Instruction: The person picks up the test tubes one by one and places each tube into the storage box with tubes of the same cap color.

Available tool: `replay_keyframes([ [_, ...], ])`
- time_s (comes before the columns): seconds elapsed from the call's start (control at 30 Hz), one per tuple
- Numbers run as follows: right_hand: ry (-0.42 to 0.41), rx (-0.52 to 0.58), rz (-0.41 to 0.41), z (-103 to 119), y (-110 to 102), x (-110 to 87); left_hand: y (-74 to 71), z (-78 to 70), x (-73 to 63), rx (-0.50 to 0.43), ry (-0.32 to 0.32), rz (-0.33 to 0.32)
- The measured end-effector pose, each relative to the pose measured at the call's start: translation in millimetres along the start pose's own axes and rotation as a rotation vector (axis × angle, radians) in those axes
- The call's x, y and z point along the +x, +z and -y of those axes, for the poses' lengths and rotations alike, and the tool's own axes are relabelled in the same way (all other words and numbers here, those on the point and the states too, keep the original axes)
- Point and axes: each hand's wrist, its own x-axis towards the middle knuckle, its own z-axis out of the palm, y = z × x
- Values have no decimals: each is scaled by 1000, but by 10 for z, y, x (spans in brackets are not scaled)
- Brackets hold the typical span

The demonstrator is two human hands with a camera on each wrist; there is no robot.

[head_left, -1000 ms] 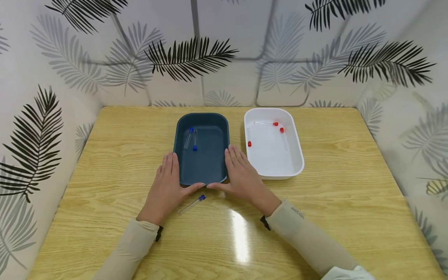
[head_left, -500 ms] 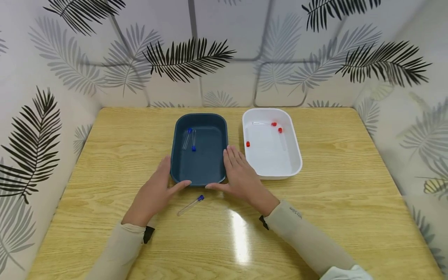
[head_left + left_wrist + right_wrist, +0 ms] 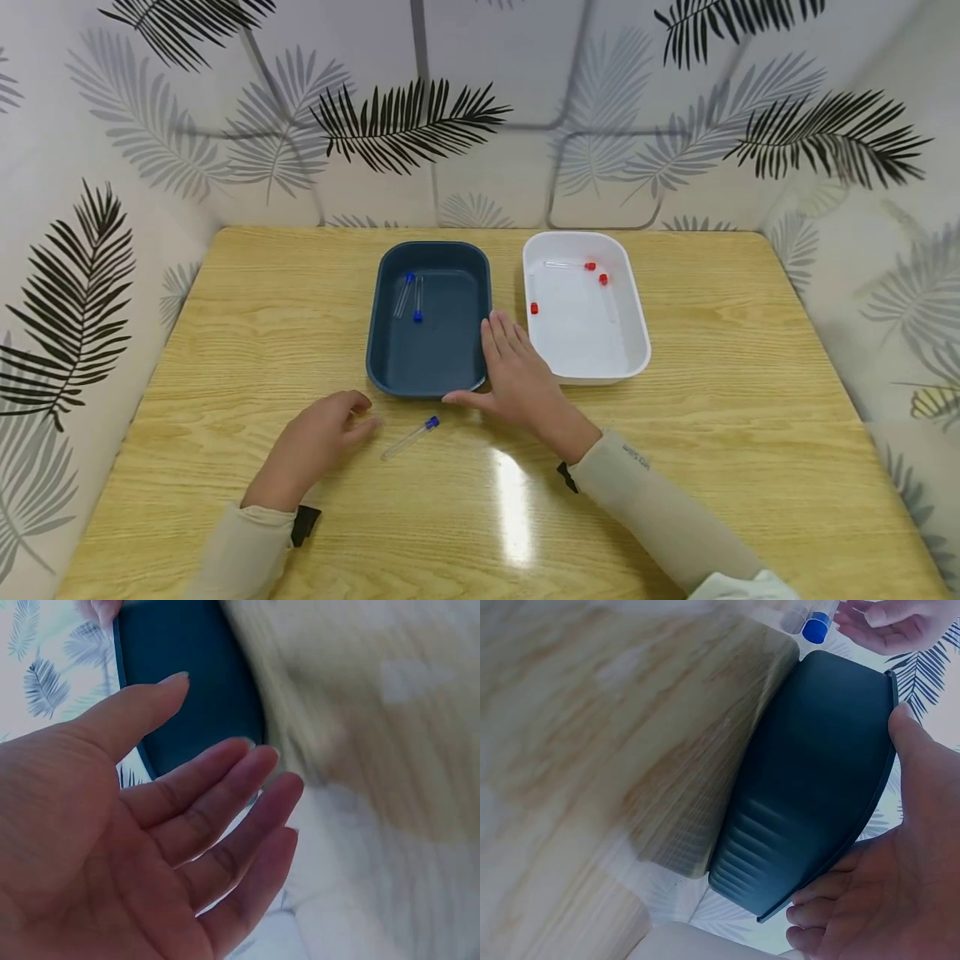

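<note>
A dark blue tray (image 3: 442,358) stands on the table, with two clear tubes (image 3: 408,300) with blue caps inside it. My right hand (image 3: 525,387) rests against the tray's right side, fingers straight, with the thumb at its near rim. In the right wrist view the thumb and fingers touch the rim of the dark tray (image 3: 810,765). A third blue-capped tube (image 3: 408,439) lies on the wood just in front of the tray. Left of that tube is my left hand (image 3: 322,437), holding nothing. Its fingers are loosely bent in the left wrist view, palm showing.
To the right of the dark tray stands a white tray (image 3: 585,342) holding several clear tubes with red caps (image 3: 603,280). Both trays sit on the wooden table (image 3: 712,400), toward its back edge. A leaf-patterned covering (image 3: 480,100) rises behind and beside the table.
My left hand has let go of the dark tray's left side and moved toward me, near the loose tube. The right hand stays at the tray, and the tubes lie as before.
</note>
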Motion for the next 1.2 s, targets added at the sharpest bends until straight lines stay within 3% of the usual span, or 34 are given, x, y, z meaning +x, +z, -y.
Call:
replay_keyframes([
  [0.17, 7, 4, 5, 5, -6, -2, 137, -79, 26, -3, 87, 15],
  [0.3, 6, -3, 4, 15, -11, -4, 230, -152, 34, 7, 117, 9],
  [0.8, -1, -23, -15, 7, 7, -23, 363, -291, 88, 27, 95, -4],
  [1.03, 7, -19, -25, 3, -6, -33, 413, -317, 117, 50, 129, -40],
  [1.2, 10, 2, -15, 7, -7, -26, 425, -328, 142, 59, 123, -32],
])
